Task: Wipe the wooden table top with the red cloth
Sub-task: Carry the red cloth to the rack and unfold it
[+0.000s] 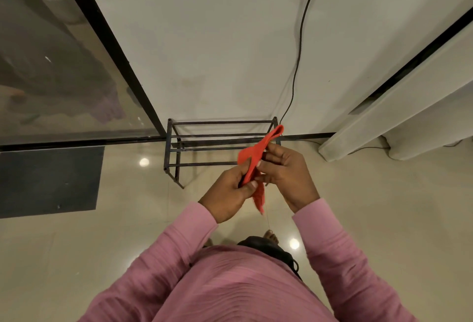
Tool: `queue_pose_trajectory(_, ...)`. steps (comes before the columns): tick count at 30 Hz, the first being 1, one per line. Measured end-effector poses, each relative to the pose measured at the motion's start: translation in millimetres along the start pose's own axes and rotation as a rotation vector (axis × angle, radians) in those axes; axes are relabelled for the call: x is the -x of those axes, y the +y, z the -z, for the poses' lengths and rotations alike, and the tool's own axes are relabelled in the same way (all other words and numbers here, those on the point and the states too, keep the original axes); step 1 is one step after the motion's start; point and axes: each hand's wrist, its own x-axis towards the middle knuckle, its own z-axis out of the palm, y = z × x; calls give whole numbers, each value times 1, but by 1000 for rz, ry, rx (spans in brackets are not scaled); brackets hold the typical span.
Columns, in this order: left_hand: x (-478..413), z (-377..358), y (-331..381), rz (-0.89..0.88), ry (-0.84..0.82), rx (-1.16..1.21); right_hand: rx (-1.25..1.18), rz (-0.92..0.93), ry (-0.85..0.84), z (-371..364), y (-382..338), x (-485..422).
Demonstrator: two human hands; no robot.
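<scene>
Here, line by line:

Red cloth [252,165]: held up in the air between both hands, in front of the person's chest and above the floor. It is bunched into a long, folded strip; its upper end loops up toward the rack, and its lower end hangs down below the hands with a thin loose thread trailing from it.

Left hand [227,193]: fingers and thumb closed on the lower middle of the red cloth, thumb pressed on top of the fabric.

Right hand [288,175]: fingers curled in and pinching the red cloth's upper edge, touching the fabric just beside the left hand's grip.

Sleeves [330,239]: pink ribbed knit on both arms, the cuffs ending at the wrists.

Metal rack [220,147]: a dark, low frame of thin bars, standing on the floor against the wall, just beyond the hands; its shelves carry nothing visible.

Black cable [299,47]: runs down the pale wall and reaches the floor near the rack's right end.

Glass panel [51,65]: dark-framed, to the left, with dim reflections in it.

Dark mat [48,181]: lies flat on the floor at the left, below the glass.

Floor [128,232]: glossy cream tile with two bright light reflections.

Bare foot [271,236]: toes show below the hands.

Writing: no labels or brands can be read.
</scene>
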Motion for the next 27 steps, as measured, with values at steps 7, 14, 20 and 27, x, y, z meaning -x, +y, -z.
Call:
queue_pose_trajectory(7,3,11,9,-20,224,36,17,-28,165,0,2,-5)
queue_pose_trajectory(14,-2,31,9,-57,265,-289,528,94,215,4,6,-11)
queue_pose_trajectory(20,-14,23,16,-130,259,-218,798,389,-175,-20,-10,-7)
queue_pose_trajectory(27,-8,31,-5,-156,284,67,919,432,-121,-15,-23,-20)
